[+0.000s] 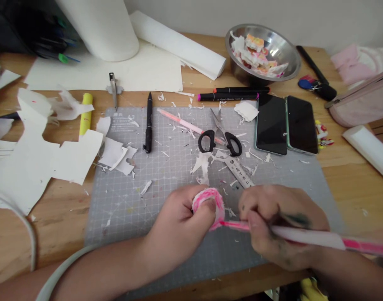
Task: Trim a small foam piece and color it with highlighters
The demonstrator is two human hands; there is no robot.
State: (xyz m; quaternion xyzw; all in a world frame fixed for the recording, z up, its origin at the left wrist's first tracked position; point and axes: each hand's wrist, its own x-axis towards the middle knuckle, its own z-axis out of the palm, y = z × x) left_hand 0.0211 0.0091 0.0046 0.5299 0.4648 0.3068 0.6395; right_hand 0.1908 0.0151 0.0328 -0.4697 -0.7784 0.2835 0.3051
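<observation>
My left hand [178, 225] pinches a small round paper piece [210, 200], coloured pink around its edge, just above the grey cutting mat [131, 196]. My right hand [279, 225] grips a pink marker [320, 239], and its tip touches the lower edge of the paper piece. Both hands are low in the middle of the view, close together.
Black-handled scissors [221, 140], a metal ruler [240, 171], a black pen [148, 123], a pink pen [178, 121] and paper scraps lie on the mat. Two phones [287, 125] are at its right. A steel bowl [273, 46] with coloured pieces stands behind. Cut white paper [37, 163] lies left.
</observation>
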